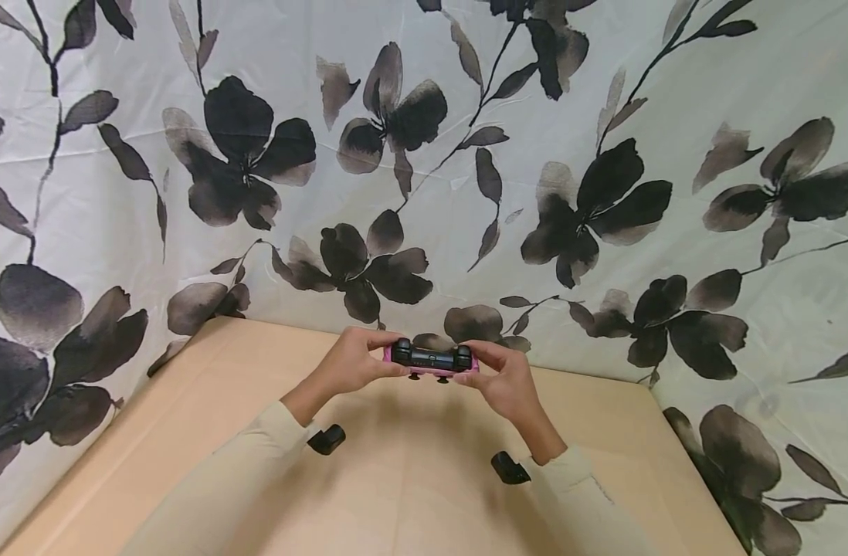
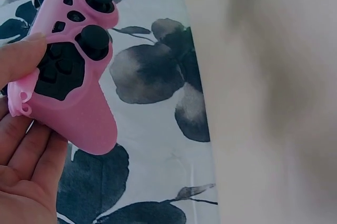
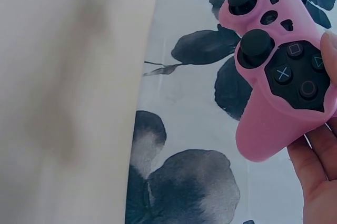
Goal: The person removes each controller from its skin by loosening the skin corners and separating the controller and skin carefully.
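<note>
Pink controller (image 1: 432, 359) (buttons downward) held between both hands' fingers (image 1: 389, 340).

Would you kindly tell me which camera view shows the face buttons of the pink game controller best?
The right wrist view: the face buttons sit close and sharp on the pink game controller. The left wrist view shows its other half, with the directional pad. The head view shows only its far-off back edge, between the left hand and right hand.
</note>
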`<state>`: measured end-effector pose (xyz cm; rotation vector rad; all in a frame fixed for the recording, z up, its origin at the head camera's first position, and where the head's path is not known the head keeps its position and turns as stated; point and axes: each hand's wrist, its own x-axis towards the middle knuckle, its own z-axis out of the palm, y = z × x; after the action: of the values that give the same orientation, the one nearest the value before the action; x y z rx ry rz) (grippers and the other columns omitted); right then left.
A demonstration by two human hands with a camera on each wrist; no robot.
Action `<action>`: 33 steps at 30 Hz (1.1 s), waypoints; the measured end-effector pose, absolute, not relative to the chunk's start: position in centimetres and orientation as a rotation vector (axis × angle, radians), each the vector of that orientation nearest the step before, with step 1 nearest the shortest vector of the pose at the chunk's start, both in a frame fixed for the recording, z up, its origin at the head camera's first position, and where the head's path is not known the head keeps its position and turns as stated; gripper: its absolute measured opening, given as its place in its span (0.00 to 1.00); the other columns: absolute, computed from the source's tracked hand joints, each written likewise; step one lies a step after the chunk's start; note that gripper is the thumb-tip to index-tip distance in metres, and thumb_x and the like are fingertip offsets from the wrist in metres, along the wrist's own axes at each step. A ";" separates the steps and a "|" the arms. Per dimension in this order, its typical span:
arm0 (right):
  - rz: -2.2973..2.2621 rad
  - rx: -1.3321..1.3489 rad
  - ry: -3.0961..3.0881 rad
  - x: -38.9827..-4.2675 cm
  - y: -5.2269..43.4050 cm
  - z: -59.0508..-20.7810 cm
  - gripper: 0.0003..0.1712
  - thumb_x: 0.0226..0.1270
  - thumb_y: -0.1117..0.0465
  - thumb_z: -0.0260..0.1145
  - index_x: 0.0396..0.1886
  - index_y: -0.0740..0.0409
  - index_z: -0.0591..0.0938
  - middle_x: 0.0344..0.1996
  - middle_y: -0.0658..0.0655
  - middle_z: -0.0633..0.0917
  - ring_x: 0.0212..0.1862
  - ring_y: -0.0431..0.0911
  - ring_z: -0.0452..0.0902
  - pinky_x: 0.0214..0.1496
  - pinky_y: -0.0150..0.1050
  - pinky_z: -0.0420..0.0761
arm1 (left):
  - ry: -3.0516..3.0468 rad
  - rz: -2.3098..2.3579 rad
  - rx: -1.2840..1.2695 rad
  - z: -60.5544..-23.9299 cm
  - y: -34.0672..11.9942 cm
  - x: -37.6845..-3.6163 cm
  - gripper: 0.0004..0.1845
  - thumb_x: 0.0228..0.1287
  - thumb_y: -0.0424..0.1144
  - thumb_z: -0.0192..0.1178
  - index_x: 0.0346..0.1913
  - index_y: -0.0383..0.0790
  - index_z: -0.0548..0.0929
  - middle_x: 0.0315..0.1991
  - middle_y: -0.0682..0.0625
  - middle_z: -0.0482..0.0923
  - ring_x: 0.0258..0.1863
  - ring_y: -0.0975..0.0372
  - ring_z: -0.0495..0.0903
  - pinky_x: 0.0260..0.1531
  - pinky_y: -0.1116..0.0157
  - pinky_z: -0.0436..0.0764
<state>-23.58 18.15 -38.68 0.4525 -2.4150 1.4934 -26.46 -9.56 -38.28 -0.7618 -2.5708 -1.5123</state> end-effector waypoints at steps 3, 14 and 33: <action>1.506 0.461 -2.394 -23.4 18.1 -38.7 0.26 0.52 0.73 0.81 0.55 0.64 0.88 0.50 0.66 0.90 0.59 0.63 0.86 0.67 0.65 0.79 | -2.546 -1.566 -0.763 -38.3 -9.5 -26.1 0.24 0.54 0.38 0.79 0.56 0.42 0.90 0.54 0.45 0.89 0.61 0.50 0.85 0.60 0.49 0.83; 1.714 0.438 -2.367 -23.2 18.3 -38.6 0.25 0.59 0.75 0.75 0.58 0.69 0.85 0.48 0.73 0.89 0.41 0.42 0.90 0.46 0.30 0.88 | -2.530 -1.822 -0.714 -37.9 -9.5 -25.6 0.26 0.58 0.38 0.77 0.60 0.35 0.86 0.50 0.40 0.89 0.40 0.59 0.88 0.41 0.67 0.87; 2.028 0.163 -2.270 -23.2 17.6 -38.0 0.21 0.69 0.74 0.68 0.60 0.75 0.81 0.42 0.61 0.93 0.37 0.38 0.90 0.52 0.31 0.87 | -2.500 -1.902 -0.498 -37.7 -9.0 -25.1 0.29 0.62 0.40 0.75 0.65 0.34 0.83 0.49 0.37 0.89 0.38 0.59 0.87 0.44 0.64 0.89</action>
<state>-23.21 17.55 -38.03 0.1631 -2.2700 2.0283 -25.06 -8.99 -37.70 -0.4979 -2.5001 -1.9015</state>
